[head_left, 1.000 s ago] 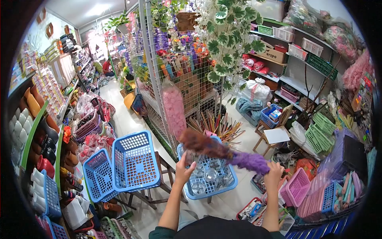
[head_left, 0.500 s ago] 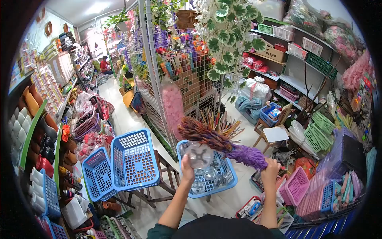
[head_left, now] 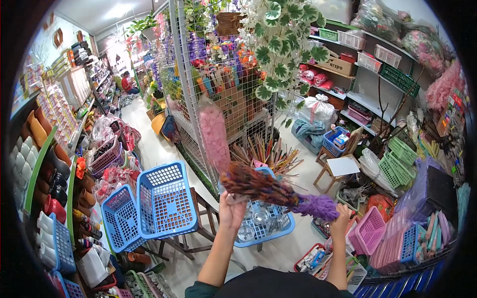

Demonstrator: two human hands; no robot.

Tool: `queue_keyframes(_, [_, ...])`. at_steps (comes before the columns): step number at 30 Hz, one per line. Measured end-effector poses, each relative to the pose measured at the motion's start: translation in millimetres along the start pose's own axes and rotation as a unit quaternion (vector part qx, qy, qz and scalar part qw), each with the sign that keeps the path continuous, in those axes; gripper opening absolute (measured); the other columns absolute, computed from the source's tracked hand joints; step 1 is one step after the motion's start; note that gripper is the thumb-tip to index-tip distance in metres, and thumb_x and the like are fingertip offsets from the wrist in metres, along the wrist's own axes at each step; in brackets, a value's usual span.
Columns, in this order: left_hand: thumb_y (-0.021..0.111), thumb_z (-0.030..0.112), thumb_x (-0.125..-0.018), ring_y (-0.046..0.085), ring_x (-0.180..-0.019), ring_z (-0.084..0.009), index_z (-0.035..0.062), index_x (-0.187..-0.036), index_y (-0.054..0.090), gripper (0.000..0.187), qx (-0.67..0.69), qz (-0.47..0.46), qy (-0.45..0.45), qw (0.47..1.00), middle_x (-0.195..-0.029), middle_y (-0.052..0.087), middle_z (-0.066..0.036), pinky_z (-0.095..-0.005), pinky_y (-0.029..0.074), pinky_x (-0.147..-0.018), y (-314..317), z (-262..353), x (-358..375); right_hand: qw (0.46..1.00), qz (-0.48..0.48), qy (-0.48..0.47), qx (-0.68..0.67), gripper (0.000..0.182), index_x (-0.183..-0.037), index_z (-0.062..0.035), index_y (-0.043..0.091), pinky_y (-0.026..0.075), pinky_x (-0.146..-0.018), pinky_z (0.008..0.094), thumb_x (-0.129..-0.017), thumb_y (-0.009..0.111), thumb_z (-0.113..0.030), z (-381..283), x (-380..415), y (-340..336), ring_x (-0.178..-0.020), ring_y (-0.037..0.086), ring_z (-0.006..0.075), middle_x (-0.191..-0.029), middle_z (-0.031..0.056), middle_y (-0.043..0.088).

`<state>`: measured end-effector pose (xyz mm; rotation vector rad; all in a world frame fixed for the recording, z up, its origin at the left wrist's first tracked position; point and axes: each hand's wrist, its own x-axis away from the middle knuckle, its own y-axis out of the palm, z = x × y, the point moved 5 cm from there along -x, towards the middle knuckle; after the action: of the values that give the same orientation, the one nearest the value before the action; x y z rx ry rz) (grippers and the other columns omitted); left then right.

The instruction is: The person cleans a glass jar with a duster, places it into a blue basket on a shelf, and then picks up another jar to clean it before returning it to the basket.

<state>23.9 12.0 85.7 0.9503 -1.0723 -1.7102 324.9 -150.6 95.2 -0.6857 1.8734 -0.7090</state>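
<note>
A feather duster (head_left: 268, 188), brown at its far end and purple near the handle, stretches across the middle of the view. My right hand (head_left: 341, 218) is wrapped round its handle end. To the left, my left hand (head_left: 231, 210) is raised with its fingers round a clear plastic piece, mostly hidden by the duster's brown tip. Below the duster stands a blue basket (head_left: 285, 230) with several clear, round containers (head_left: 261, 216) in it.
Two blue baskets (head_left: 169, 231) stand at the left on dark wooden supports. Behind the duster rises a white wire grid (head_left: 186, 74) with flowers. A pink basket (head_left: 370, 231) is at the right. Far back, a person (head_left: 128, 82) in red sits low.
The duster has swung down and its brown end now covers more of the clear piece. My left hand has turned and shifted slightly. My right hand has moved a little lower and right.
</note>
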Motion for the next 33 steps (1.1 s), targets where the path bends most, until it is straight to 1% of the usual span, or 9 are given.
queue_keyframes(2, [0.049,0.025,-0.091,0.056,-0.092,-0.0177,0.0082,-0.093,0.056,0.018,0.075,-0.124,-0.006,0.989,-0.101,0.060,-0.005,-0.0341,0.044,-0.088,-14,-7,-6,1.000,0.019,0.004,-0.019,0.014,-0.080,-0.0038,0.060,0.031,-0.072,0.0377,-0.074,0.057,-0.016,-6,1,0,-0.077,0.047,0.0277,-0.077,0.0089,0.054])
queue_keyframes(4, [0.048,0.023,-0.090,0.052,-0.110,-0.0232,0.0021,-0.118,0.050,0.035,-0.070,0.036,-0.083,0.994,-0.118,0.056,-0.011,-0.0396,0.039,-0.097,-9,-26,1,0.999,0.031,0.013,-0.024,0.015,-0.080,-0.0041,0.060,0.031,-0.071,0.0375,-0.074,0.058,-0.017,-5,1,9,-0.077,0.047,0.0275,-0.077,0.0089,0.054])
queue_keyframes(10, [0.043,0.026,-0.090,0.044,-0.121,-0.0321,0.0018,-0.129,0.042,0.046,-0.065,0.053,-0.052,0.995,-0.128,0.049,-0.014,-0.0482,0.033,-0.104,4,-9,9,0.998,-0.011,-0.030,-0.047,0.016,-0.081,-0.0042,0.061,0.031,-0.071,0.0381,-0.073,0.058,-0.018,-4,7,13,-0.078,0.047,0.0283,-0.079,0.0095,0.056])
queue_keyframes(14, [0.060,0.023,-0.084,0.050,-0.112,-0.0283,0.0035,-0.116,0.052,0.038,0.079,-0.025,-0.102,0.991,-0.119,0.055,-0.013,-0.0472,0.031,-0.107,-18,-43,7,1.000,0.012,0.005,-0.029,0.017,-0.082,-0.0037,0.062,0.032,-0.071,0.0390,-0.072,0.058,-0.017,-6,4,21,-0.079,0.047,0.0293,-0.079,0.0099,0.056])
queue_keyframes(18, [0.044,0.038,-0.092,0.048,-0.116,-0.0305,0.0049,-0.121,0.048,0.044,0.022,-0.021,-0.035,0.999,-0.120,0.054,-0.013,-0.0495,0.034,-0.103,2,-20,3,0.998,0.014,-0.044,-0.032,0.020,-0.085,-0.0039,0.062,0.032,-0.073,0.0391,-0.071,0.059,-0.018,2,5,21,-0.080,0.047,0.0298,-0.078,0.0103,0.055])
queue_keyframes(19, [0.036,0.040,-0.093,0.047,-0.118,-0.0319,0.0044,-0.122,0.046,0.047,0.071,-0.155,-0.052,0.984,-0.121,0.054,-0.013,-0.0508,0.033,-0.104,-8,-15,2,0.997,0.019,-0.074,-0.023,0.020,-0.085,-0.0039,0.062,0.032,-0.073,0.0391,-0.071,0.060,-0.018,1,7,20,-0.080,0.047,0.0300,-0.078,0.0105,0.054])
queue_keyframes(22, [0.049,0.027,-0.086,0.055,-0.104,-0.0268,0.0047,-0.109,0.056,0.032,0.026,0.095,-0.062,0.993,-0.106,0.061,-0.010,-0.0414,0.043,-0.095,-7,-23,3,0.998,0.039,-0.042,-0.030,0.020,-0.085,-0.0035,0.062,0.032,-0.074,0.0395,-0.072,0.060,-0.019,3,9,25,-0.079,0.047,0.0301,-0.077,0.0105,0.053])
queue_keyframes(29, [0.053,0.024,-0.087,0.054,-0.108,-0.0298,0.0039,-0.115,0.052,0.035,0.100,-0.105,-0.064,0.987,-0.113,0.058,-0.011,-0.0438,0.041,-0.097,6,-18,-1,0.997,0.024,-0.061,-0.045,0.016,-0.083,-0.0032,0.060,0.032,-0.073,0.0390,-0.072,0.058,-0.016,3,13,36,-0.078,0.047,0.0304,-0.078,0.0114,0.054])
queue_keyframes(33, [0.042,0.037,-0.092,0.050,-0.113,-0.0321,0.0039,-0.121,0.049,0.045,0.015,0.061,-0.048,0.997,-0.123,0.053,-0.012,-0.0447,0.038,-0.100,-11,-37,-5,0.998,0.030,-0.003,-0.061,0.016,-0.079,-0.0033,0.059,0.032,-0.072,0.0396,-0.073,0.058,-0.018,3,13,44,-0.078,0.047,0.0305,-0.080,0.0115,0.055])
